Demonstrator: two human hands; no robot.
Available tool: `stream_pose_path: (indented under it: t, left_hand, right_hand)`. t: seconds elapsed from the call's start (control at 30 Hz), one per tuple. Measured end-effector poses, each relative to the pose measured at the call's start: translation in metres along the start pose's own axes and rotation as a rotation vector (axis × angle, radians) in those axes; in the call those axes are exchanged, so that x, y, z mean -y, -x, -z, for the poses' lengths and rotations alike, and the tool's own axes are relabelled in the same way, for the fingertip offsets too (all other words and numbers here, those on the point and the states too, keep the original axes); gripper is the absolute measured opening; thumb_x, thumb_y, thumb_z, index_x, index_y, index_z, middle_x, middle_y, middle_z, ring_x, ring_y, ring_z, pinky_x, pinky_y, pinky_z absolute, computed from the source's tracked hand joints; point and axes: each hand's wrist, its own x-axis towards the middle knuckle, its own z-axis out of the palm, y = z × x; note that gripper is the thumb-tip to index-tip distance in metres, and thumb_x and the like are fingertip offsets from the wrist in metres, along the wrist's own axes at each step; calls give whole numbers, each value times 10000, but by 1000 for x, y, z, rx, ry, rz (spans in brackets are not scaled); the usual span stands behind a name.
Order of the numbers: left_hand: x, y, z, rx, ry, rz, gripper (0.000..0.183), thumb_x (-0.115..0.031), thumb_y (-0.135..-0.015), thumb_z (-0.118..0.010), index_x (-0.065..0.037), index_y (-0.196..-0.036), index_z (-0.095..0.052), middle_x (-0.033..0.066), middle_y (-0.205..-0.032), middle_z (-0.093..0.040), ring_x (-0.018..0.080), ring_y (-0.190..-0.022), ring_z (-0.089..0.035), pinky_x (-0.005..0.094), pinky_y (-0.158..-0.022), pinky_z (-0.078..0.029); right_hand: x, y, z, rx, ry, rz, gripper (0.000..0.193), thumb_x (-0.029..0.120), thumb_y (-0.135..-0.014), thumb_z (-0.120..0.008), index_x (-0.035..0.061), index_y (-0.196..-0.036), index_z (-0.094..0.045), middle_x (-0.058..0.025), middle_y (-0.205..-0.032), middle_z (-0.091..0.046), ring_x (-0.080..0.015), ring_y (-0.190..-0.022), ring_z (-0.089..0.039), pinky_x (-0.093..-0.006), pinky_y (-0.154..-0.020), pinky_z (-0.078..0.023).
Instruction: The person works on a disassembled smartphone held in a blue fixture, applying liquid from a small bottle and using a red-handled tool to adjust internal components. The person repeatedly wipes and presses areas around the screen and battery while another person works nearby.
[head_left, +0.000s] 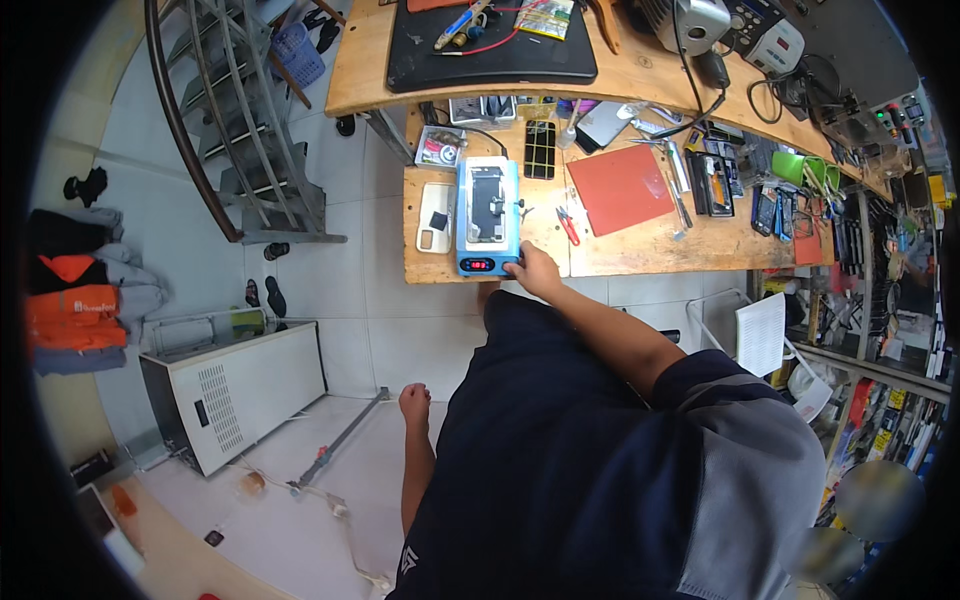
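A blue phone-screen heating machine with a lit red display stands at the front edge of the wooden bench. On its top lies a phone part, dark with a pale frame. At the machine's front right corner, the fingers of my right hand close on a dark knob or switch, which they partly cover. My left hand hangs low beside my body, away from the bench; its fingers are curled and nothing shows in them. Left of the machine is a white phone case with a small dark piece on it.
Red-handled pliers and a red mat lie right of the machine. Behind it are a dark gridded phone-shaped tray and a raised shelf. A metal staircase and white cabinet stand left, a white chair right.
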Motion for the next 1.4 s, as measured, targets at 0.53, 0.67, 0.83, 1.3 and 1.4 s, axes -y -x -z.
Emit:
stream_pose_path:
  t: [0.53,0.67,0.83,1.3,1.4]
  left_hand:
    - [-326,-63,-213,613,-41,-272,215,-231,-1128,-667,-33,-1211,-682,7,-970,-721,76,-809,-650,263,-702,-522]
    - [-331,-74,-229,581,-221,-264,147,-183,-1114,-694,-44,-1163,-699,1,-958,-742,78,-814,-666,269,-726,-537]
    - [-333,-75,-226,640,-217,-317,121,-128,-1117,-670,-15,-1145,-700,6,-949,-738,70,-798,-639,251,-731,-516]
    - [-353,-53,-223,835,-209,-353,163,-122,-1123,-655,19,-1190,-703,33,-962,-730,92,-762,-629,260,-700,-530]
    - [-348,-59,-224,761,-266,-376,160,-124,-1113,-663,21,-1167,-705,34,-940,-728,95,-745,-638,260,-680,-533]
  right_hand:
    - [62,-21,29,-311,-405,-87,325,129,-998,-751,-24,-1283,-724,-172,-922,-785,-254,-812,-764,-395,-790,-626]
    - [61,-28,19,-411,-408,-121,197,117,-992,-770,-1,-1147,-745,-104,-890,-764,-190,-786,-722,-367,-780,-604]
    - [52,-37,14,-285,-583,-184,112,126,-1011,-761,17,-995,-737,-87,-844,-749,-161,-779,-690,-348,-765,-576]
    - [135,-21,50,-221,-12,-216,1125,583,-783,-882,-85,-1569,-433,-346,-1342,-656,-460,-1239,-682,-495,-1061,-564]
    - [124,-26,51,-168,-86,-280,1160,561,-755,-915,-72,-1589,-415,-333,-1333,-656,-434,-1232,-688,-477,-1027,-580]
